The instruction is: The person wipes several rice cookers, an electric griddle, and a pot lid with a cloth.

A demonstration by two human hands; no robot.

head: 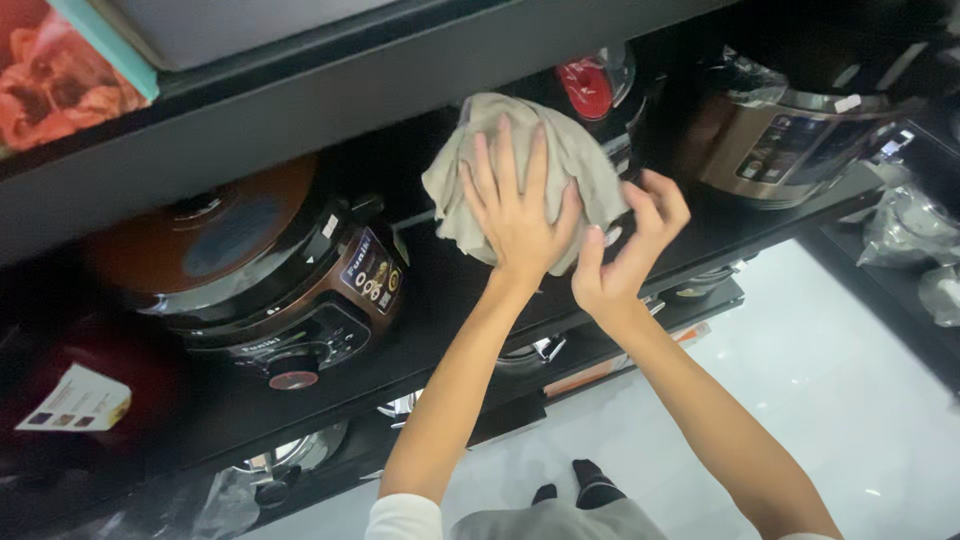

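On the black display shelf [440, 290], left hand [515, 215] presses flat, fingers spread, a crumpled grey-beige cloth [565, 150] over a probably dark appliance, right hand [625, 255] half-open steadying its side; wiping under way.

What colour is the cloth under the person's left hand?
The cloth is plain grey-beige, with no pattern. The head view shows it best.

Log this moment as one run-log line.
left hand: flat on grey cloth | right hand: gripping cooker under cloth | shelf: brown-lidded cooker left, steel cooker right
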